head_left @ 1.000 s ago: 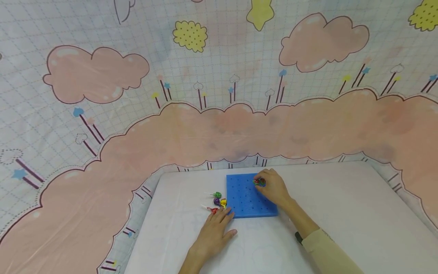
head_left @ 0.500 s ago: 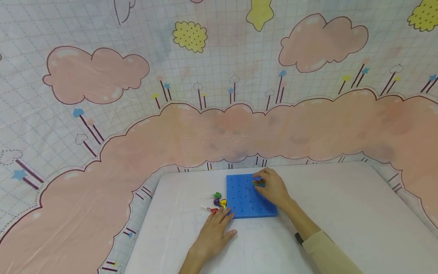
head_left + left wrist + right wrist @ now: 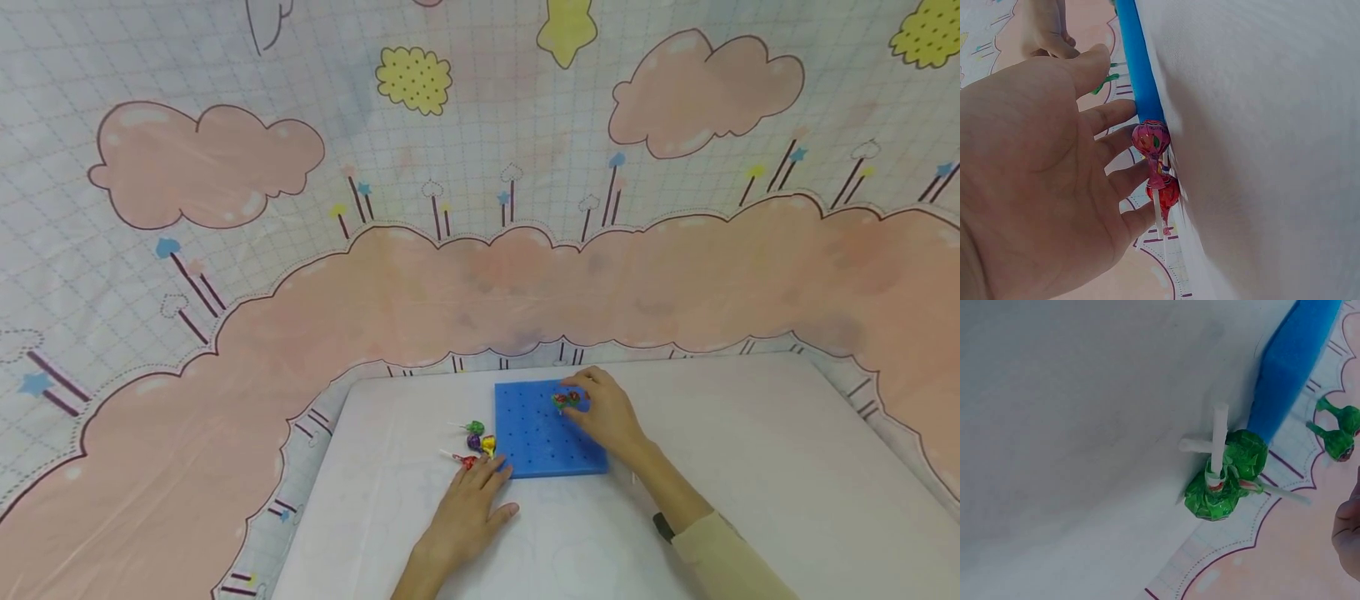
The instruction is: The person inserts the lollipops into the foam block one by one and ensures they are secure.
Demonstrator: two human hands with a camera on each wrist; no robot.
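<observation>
- White table [image 3: 750,467] sits against a cartoon cloud backdrop [image 3: 480,275]; a blue board [image 3: 542,442] with rows of holes lies flat on it.
- My right hand [image 3: 606,410] rests over the board's far right corner. A second ago its fingers curled around a red-green lollipop [image 3: 566,400]; now they sit a little further right, and two wrapped heads show beside the fingertips.
- Whether the fingers still pinch a stick, I cannot tell; the right wrist view shows only a fingertip at its edge.
- Judgement: the lollipop is seated in a hole, or nearly so, and the grip is easing.
- My left hand [image 3: 468,508] has not moved: fingers straight, flat on the table, tips touching the board's near left corner, holding nothing.
- Loose lollipops [image 3: 477,442] lie on the table just left of the board, unmoved, beside my left fingertips.
</observation>
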